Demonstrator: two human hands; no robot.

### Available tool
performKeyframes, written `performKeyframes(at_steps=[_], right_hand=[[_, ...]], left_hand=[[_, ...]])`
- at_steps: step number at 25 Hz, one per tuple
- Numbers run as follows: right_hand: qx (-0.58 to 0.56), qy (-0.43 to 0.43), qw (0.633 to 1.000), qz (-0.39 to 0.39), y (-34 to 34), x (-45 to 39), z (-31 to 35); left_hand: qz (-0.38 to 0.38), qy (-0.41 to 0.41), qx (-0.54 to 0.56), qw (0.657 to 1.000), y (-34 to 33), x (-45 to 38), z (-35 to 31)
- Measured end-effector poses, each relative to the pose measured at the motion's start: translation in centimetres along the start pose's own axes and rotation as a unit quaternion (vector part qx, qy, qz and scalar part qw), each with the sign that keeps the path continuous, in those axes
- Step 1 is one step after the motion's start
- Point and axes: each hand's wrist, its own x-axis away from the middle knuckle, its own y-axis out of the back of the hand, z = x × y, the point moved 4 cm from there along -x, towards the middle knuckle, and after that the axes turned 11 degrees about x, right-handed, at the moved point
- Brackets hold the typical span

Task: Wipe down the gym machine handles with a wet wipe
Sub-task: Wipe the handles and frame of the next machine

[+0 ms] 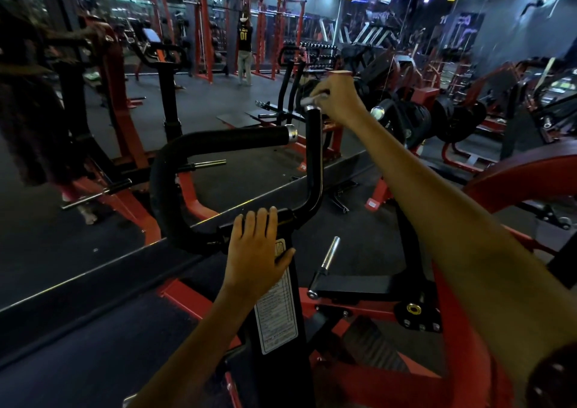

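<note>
Wipe (313, 99) pinched in curled right hand (335, 100) atop upright handle (313, 145), whose long axis runs straight down below it; left hand (257, 251) spread flat on machine post (274, 320), nearer the sideways handle (231, 140).

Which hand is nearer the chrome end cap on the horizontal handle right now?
Right. The right hand holds the wet wipe at the upright handle's top, just up and right of the chrome end cap. The left hand rests flat on the black post, well below.
</note>
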Motion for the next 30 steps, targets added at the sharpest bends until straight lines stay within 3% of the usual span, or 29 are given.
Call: performKeyframes(at_steps=[5, 9, 10, 13, 15, 24, 30], right_hand=[[0.017, 0.028, 0.999, 0.017, -3.4, 1.0, 0.0], [0.040, 0.082, 0.972, 0.218, -2.4, 2.0, 0.3], [0.020, 0.076, 0.972, 0.222, -1.8, 1.9, 0.1], [-0.052, 0.003, 0.998, 0.031, -0.5, 1.4, -1.1], [-0.074, -0.013, 0.997, -0.022, -1.4, 2.4, -1.4], [-0.046, 0.087, 0.994, 0.043, -4.2, 9.0, 0.3], [-0.017, 0.040, 0.996, 0.080, -5.7, 13.8, 1.6]], left_hand=[[-0.004, -0.004, 0.001, 1.000, 0.1, 0.0, 0.0], [-0.007, -0.004, -0.004, 1.000, 0.0, 0.0, 0.0], [-0.007, -0.004, -0.001, 1.000, 0.0, 0.0, 0.1], [-0.008, -0.001, 0.005, 1.000, -0.1, 0.1, 0.2], [-0.010, -0.001, -0.001, 1.000, -0.2, 0.0, 0.2], [0.006, -0.002, -0.016, 1.000, 0.3, -0.2, -0.1], [0.033, 0.006, -0.021, 0.999, 0.6, -0.2, -0.2]])
